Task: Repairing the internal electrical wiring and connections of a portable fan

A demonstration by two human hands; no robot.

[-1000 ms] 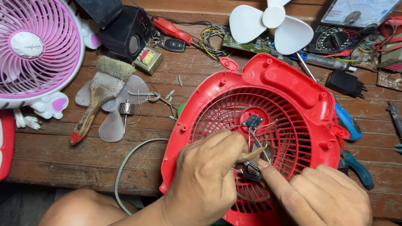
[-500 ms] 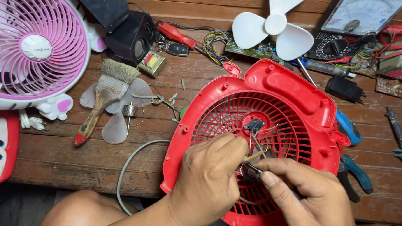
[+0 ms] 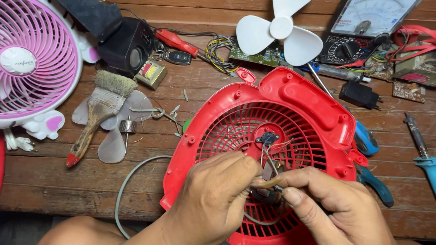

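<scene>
A red plastic fan housing (image 3: 297, 99) with a round grille lies face down on the wooden table. My left hand (image 3: 215, 196) and my right hand (image 3: 336, 211) meet over the grille's lower middle. Together they pinch thin grey wires (image 3: 270, 161) that rise to a small black part (image 3: 267, 138) at the grille's hub. A small dark component sits between my fingertips, mostly hidden. A grey cable (image 3: 127, 182) runs out from under the housing's left edge.
A pink and white fan (image 3: 29, 63) stands at the left, a paintbrush (image 3: 98, 115) beside it. White fan blades (image 3: 278, 29), a circuit board (image 3: 253, 55), an analogue multimeter (image 3: 364, 26), a red screwdriver (image 3: 175, 41), a black adapter (image 3: 359, 94) and a blue-handled tool (image 3: 434, 171) lie around.
My view has shifted slightly. My right hand has moved left and up, and its fingers now meet my left hand's fingers on the wires.
</scene>
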